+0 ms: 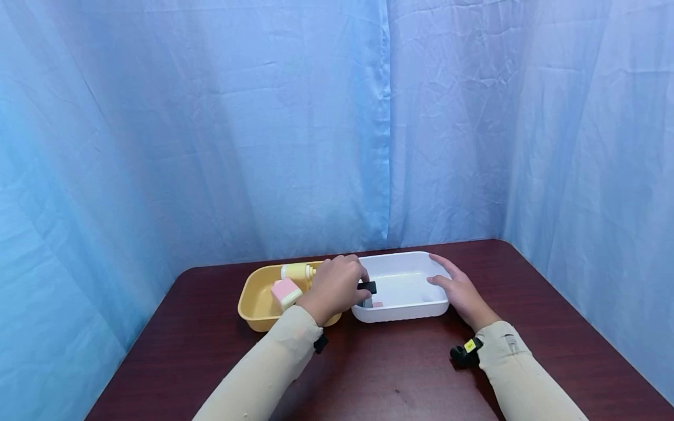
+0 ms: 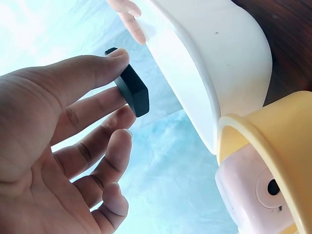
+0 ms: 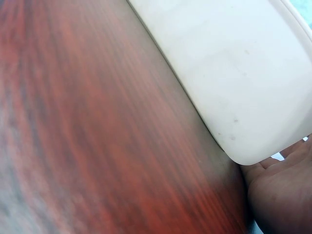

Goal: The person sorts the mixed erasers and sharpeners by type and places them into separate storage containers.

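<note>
My left hand [image 1: 337, 286] pinches a small black angular piece [image 2: 134, 90] between thumb and index finger, and the other fingers are loosely bent. It hovers over the left end of a white tray [image 1: 405, 313]. Beneath it in the tray a grey bit and a small pink piece [image 1: 377, 304] show, partly hidden by the hand. At the tray's right end my right hand [image 1: 466, 295] holds the rim, thumb over the edge and fingers along the outside. The right wrist view shows its palm against the tray's end wall [image 3: 234, 87].
Left of the tray, touching it, stands a yellow basin [image 1: 247, 313]. Inside are a pink and cream block [image 1: 286, 292] with a round dark hole and a yellow cylinder [image 1: 296, 271] with a white end. The dark red wooden table [image 1: 379, 374] is backed by blue curtains [image 1: 295, 128].
</note>
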`<state>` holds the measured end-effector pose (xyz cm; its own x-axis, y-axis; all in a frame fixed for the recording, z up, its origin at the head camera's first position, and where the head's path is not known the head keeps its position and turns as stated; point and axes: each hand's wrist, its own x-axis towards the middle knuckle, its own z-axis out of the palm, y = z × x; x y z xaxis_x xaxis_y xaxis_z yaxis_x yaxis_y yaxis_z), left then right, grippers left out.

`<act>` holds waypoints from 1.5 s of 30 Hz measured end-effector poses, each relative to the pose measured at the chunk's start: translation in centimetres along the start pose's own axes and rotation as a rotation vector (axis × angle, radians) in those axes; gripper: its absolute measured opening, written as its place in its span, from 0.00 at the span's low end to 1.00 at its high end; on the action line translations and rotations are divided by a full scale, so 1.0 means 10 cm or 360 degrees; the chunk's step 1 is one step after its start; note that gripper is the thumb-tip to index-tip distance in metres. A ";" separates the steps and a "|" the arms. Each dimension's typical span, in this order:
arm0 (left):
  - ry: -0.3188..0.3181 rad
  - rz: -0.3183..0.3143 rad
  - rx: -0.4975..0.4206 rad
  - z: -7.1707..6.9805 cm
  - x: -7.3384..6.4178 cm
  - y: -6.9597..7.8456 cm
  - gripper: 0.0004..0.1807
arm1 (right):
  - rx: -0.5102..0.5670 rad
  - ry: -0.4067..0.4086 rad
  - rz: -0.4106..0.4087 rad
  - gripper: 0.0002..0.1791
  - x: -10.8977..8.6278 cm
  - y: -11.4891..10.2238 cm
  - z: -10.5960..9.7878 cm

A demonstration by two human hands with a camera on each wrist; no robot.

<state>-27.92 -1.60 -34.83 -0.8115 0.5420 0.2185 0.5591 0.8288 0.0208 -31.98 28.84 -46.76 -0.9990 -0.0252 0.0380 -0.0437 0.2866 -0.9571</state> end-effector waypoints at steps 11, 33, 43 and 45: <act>-0.0016 0.0031 0.0071 -0.03 0.07 0.06 0.13 | 0.0000 -0.0010 0.0021 0.39 0.02 0.02 -0.01; -0.0100 0.0018 0.0123 0.05 0.18 0.09 0.13 | -0.0001 -0.0007 0.0021 0.39 0.00 -0.01 0.00; -0.0127 0.0020 0.0183 0.07 0.20 0.10 0.13 | 0.0007 -0.0007 0.0012 0.38 0.00 0.00 0.00; -0.0122 0.0028 0.0202 0.08 0.21 0.10 0.12 | 0.0003 -0.0003 0.0014 0.38 0.00 0.00 0.00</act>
<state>-29.21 0.43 -35.17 -0.8151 0.5614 0.1427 0.5512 0.8275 -0.1069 -31.94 28.83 -46.76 -0.9993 -0.0242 0.0292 -0.0349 0.2849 -0.9579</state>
